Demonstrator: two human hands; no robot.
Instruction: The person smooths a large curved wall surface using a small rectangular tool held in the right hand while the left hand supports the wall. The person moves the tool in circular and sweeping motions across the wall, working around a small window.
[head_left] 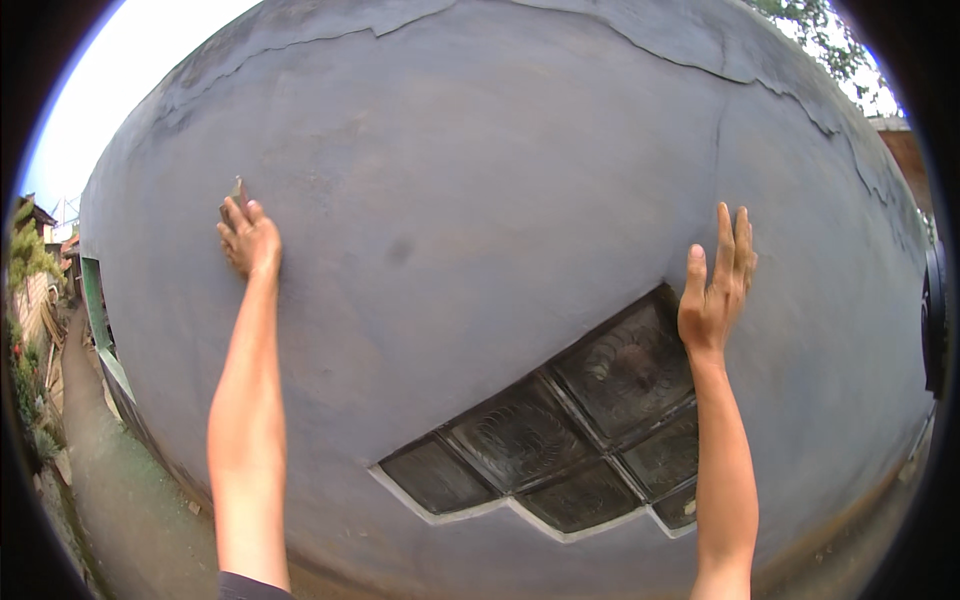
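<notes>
A grey plastered wall [480,200] fills most of the head view. High on its left side, my left hand [252,240] is closed round a small flat brownish piece [238,188], held against or close to the plaster. Only the upper end of that piece shows past my fingers, so its kind is unclear. My right hand [718,290] is raised on the right with its fingers stretched out and nothing in it. It is beside the upper right corner of a stepped panel of dark patterned glass blocks [520,435]; whether its palm touches the wall I cannot tell.
A ragged plaster edge [375,35] runs along the wall's top. Thin pale edging [440,517] borders the panel's lower steps. On the left, a green-framed opening [95,300] and a path [110,450] with plants [30,260] show. A dark round object [934,320] stands at the right.
</notes>
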